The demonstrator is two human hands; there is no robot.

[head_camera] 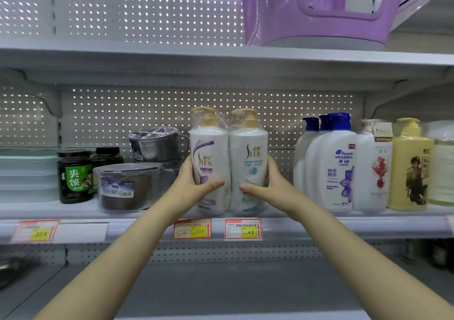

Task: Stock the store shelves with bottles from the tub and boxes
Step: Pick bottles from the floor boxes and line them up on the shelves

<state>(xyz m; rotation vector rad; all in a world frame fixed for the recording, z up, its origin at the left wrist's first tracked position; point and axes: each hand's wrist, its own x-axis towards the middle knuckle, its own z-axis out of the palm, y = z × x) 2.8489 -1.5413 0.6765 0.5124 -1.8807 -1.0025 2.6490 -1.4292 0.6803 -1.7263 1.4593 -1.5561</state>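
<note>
Two white pump bottles, wrapped together in clear film as one pack (248, 162), stand upright at the front edge of the middle shelf (152, 212). Both hands hold the pack low on its sides. The left hand (190, 184) cups the left bottle: its thumb (213, 184) lies flat across the front, pointing right, and its fingers curl round the far left side, mostly hidden. The right hand (267, 182) mirrors it on the right bottle, with its thumb (248, 187) across the front pointing left and its fingers curved round the right side. The two thumb tips are near each other but apart. Whether the pack's base bears fully on the shelf, I cannot tell.

Left of the pack sit steel pots (127, 187) and dark jars (75, 175). Right of it, apart from the right hand, stand blue-capped bottles (329, 162) and a yellow bottle (410, 169). Price tags (192, 228) hang on the shelf rail just below the pack.
</note>
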